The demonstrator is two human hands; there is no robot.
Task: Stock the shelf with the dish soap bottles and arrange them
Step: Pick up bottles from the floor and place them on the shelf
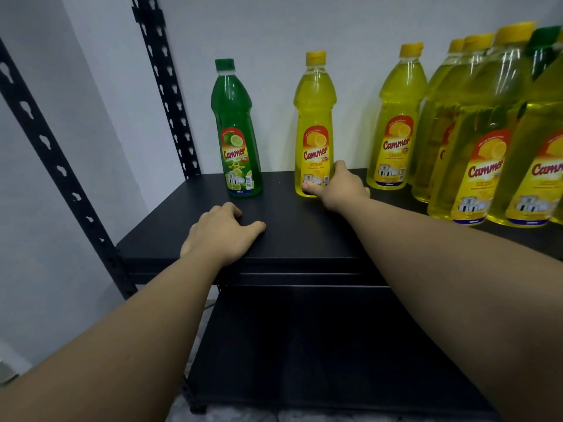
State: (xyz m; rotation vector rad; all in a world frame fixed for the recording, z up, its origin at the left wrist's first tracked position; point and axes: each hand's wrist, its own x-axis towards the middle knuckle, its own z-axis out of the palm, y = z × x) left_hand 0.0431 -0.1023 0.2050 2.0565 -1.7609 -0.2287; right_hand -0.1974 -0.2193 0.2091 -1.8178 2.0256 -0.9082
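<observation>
Seen from the head camera, a person's right hand (341, 187) wraps thumb and fingers round the base of a yellow lemon bottle (315, 126) standing upright at the back of the black shelf (304, 233), while the left hand (221, 234) rests on the shelf in front of the bottle and to its left, fingers loosely bent and holding nothing. A green lime bottle (236, 129) stands apart to the left of the lemon bottle; a cluster of yellow bottles (475, 132) crowds its right. Gripped so low, the tall, narrow-necked bottle could tip if slid quickly, and might knock its neighbours. The bottles are smooth translucent plastic with waisted bodies, glossy paper labels and ribbed caps; the shelf looks matte and flat, flanked by perforated metal uprights (166, 86)
</observation>
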